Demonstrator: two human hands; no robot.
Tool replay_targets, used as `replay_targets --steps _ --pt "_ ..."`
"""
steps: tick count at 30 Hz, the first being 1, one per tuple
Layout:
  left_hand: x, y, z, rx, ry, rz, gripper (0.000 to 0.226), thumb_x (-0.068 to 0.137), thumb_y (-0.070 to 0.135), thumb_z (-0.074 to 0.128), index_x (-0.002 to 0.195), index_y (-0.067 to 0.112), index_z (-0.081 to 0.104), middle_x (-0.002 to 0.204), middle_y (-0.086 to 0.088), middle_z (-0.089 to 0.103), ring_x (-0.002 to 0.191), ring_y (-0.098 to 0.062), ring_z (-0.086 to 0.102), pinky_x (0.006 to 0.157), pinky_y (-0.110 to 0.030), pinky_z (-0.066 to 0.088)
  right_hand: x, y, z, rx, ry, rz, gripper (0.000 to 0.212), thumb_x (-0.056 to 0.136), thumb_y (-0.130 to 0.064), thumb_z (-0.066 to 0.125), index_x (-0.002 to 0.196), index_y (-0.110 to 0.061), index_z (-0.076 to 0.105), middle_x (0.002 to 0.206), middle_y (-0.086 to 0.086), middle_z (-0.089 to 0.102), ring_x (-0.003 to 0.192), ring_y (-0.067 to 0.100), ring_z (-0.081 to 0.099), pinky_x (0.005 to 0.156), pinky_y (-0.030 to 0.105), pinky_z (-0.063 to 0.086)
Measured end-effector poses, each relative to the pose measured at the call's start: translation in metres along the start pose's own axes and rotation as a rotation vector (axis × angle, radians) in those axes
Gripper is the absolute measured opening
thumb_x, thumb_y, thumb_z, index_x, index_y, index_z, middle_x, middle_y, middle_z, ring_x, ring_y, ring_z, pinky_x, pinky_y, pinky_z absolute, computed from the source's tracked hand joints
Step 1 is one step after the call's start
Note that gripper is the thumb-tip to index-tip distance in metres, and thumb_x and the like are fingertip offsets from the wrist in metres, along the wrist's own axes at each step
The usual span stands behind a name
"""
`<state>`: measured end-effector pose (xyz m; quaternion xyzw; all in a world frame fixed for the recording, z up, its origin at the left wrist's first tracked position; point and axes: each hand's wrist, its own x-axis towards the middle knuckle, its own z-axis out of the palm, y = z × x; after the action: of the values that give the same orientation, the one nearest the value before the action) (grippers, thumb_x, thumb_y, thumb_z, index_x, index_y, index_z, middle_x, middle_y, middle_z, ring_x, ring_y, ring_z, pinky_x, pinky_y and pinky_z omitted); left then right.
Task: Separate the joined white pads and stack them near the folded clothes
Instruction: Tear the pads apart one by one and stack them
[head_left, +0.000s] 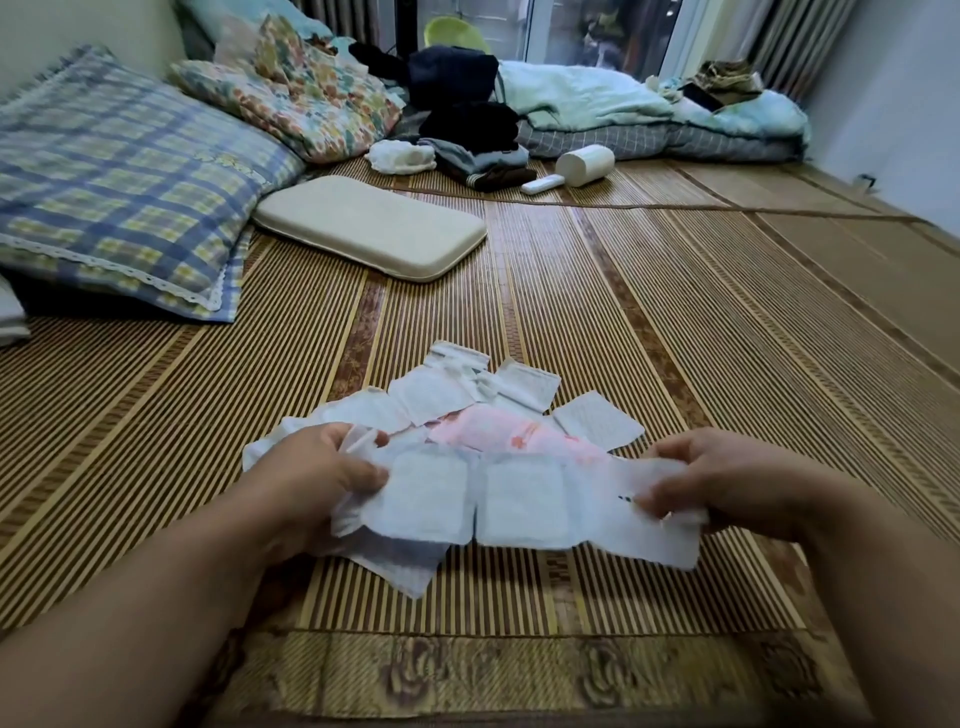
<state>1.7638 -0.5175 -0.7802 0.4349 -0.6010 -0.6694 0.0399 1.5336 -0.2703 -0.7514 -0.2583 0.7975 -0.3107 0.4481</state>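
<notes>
A strip of joined white pads (519, 501) is stretched between my hands just above the bamboo mat (675, 322). My left hand (322, 478) pinches its left end, and my right hand (727, 483) pinches its right end. A small tear shows at the bottom of the seam between the two left pads. Behind the strip, more white pads (441, 397) lie spread on the mat, with a pink-printed piece (498, 428) among them. The folded clothes (483, 163) sit far back in the middle, beside a small pile of white pieces (400, 156).
A plaid pillow (119, 192) and a floral pillow (296, 104) lie at the left, a flat cream cushion (369, 226) ahead of me. A white cylinder (584, 163) and a white remote (540, 183) rest near the clothes. Green bedding (649, 109) is at the back.
</notes>
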Motion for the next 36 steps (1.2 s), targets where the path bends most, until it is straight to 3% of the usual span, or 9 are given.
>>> replay_targets --steps 3,7,11,14,18,23,26,30,36 --pt "-0.003 -0.006 -0.009 0.295 0.064 0.118 0.027 0.079 0.004 0.068 0.102 0.019 0.066 0.075 -0.003 0.07 0.058 -0.017 0.069 0.04 -0.022 0.051 0.0 0.008 -0.006 0.044 0.092 0.082 0.034 0.062 -0.019 0.077 0.092 -0.003 0.072 0.084 0.016 0.075 0.068 0.025 0.068 0.059 0.031 0.054" --pt "-0.006 -0.008 -0.017 0.463 0.079 0.13 0.032 0.077 0.009 0.072 0.105 0.022 0.065 0.09 -0.006 0.065 0.07 -0.023 0.068 0.045 -0.028 0.053 0.001 0.014 -0.008 0.092 0.215 0.126 0.018 0.078 -0.016 0.071 0.089 -0.002 0.072 0.086 0.02 0.073 0.068 0.027 0.067 0.062 0.035 0.054" --pt "-0.008 -0.009 -0.023 0.566 0.13 0.153 0.039 0.075 0.014 0.074 0.111 0.022 0.063 0.088 0.008 0.059 0.077 -0.012 0.063 0.051 -0.023 0.048 0.003 0.014 -0.006 0.087 0.292 0.124 0.016 0.085 -0.019 0.065 0.09 -0.005 0.071 0.094 0.019 0.069 0.081 0.032 0.068 0.071 0.041 0.059" --pt "-0.01 -0.009 -0.025 0.48 0.135 0.152 0.031 0.074 0.012 0.076 0.101 0.021 0.065 0.089 0.002 0.066 0.077 -0.016 0.066 0.055 -0.027 0.052 0.002 0.01 -0.005 0.064 0.321 0.12 0.013 0.083 -0.018 0.067 0.088 -0.006 0.07 0.092 0.017 0.069 0.08 0.03 0.068 0.073 0.043 0.059" --pt "-0.015 -0.005 -0.025 0.261 0.104 0.158 0.016 0.078 0.008 0.072 0.093 0.011 0.067 0.079 -0.011 0.075 0.069 -0.024 0.073 0.052 -0.032 0.057 0.002 -0.001 0.001 0.052 0.401 0.045 0.013 0.076 -0.017 0.075 0.079 -0.005 0.07 0.073 0.012 0.073 0.06 0.021 0.068 0.054 0.03 0.055" --pt "-0.018 0.001 -0.028 0.166 0.084 0.18 0.01 0.079 0.015 0.07 0.083 0.006 0.07 0.075 -0.014 0.072 0.066 -0.029 0.069 0.056 -0.038 0.057 0.008 -0.024 0.029 0.151 0.383 -0.09 0.015 0.075 -0.017 0.076 0.073 -0.005 0.067 0.062 0.006 0.067 0.05 0.015 0.062 0.05 0.028 0.054" --pt "-0.019 0.002 -0.025 0.169 0.066 0.177 0.012 0.079 0.017 0.07 0.074 0.006 0.071 0.06 -0.007 0.065 0.048 -0.016 0.058 0.043 -0.028 0.047 0.017 -0.037 0.057 0.128 0.33 -0.101 0.014 0.077 -0.019 0.075 0.075 -0.007 0.067 0.067 0.007 0.067 0.054 0.015 0.062 0.048 0.024 0.051" --pt "-0.019 0.004 -0.016 0.144 0.061 0.188 0.009 0.081 0.014 0.068 0.077 0.007 0.072 0.078 -0.019 0.07 0.063 -0.027 0.056 0.049 -0.031 0.047 0.03 -0.044 0.088 0.103 0.266 -0.09 0.019 0.084 -0.029 0.069 0.082 -0.01 0.068 0.07 0.006 0.07 0.055 0.013 0.066 0.049 0.025 0.05" --pt "-0.018 0.006 0.019 0.152 -0.003 0.196 0.007 0.082 0.013 0.067 0.081 0.007 0.069 0.068 -0.009 0.07 0.055 -0.016 0.059 0.047 -0.026 0.05 0.032 -0.046 0.096 0.192 0.255 0.023 0.031 0.095 -0.032 0.052 0.088 -0.005 0.067 0.081 0.014 0.072 0.06 0.02 0.064 0.059 0.032 0.052"
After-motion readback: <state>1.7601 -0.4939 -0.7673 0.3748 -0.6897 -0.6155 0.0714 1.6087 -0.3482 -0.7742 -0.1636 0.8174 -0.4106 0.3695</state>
